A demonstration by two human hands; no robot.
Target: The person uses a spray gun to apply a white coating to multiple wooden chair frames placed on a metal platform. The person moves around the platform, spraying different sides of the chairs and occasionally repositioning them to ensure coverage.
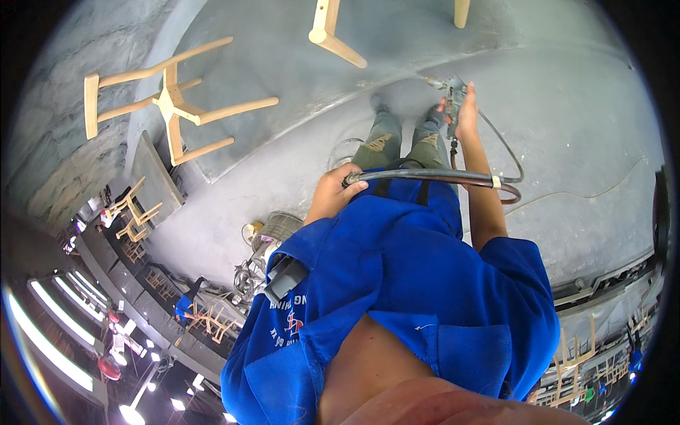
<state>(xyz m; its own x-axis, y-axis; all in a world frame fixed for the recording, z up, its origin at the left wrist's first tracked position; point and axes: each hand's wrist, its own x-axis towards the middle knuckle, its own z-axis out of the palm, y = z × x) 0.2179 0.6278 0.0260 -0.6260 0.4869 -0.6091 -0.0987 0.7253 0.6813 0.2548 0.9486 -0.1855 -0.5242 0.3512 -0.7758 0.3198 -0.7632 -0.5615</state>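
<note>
My right hand (464, 113) is wrapped round a metal spray gun (452, 95), held out ahead with its nozzle toward the left. Two hoses hang from the gun and loop back past my forearm. In front of my waist, my left hand (334, 190) is closed round the dark hose (411, 173). To the left of the gun, a bare wooden chair frame (170, 105) hangs with its legs pointing right. Part of another wooden frame (327, 35) shows at the top edge, apart from the gun.
A grey booth wall (283, 78) rises ahead from the floor. At my left stand a bucket-like container (278, 228) and tangled hoses (248, 276). A thin hose (574, 195) lies on the floor at right. Farther left, more chair frames (134, 212) hang near a person in blue (185, 306).
</note>
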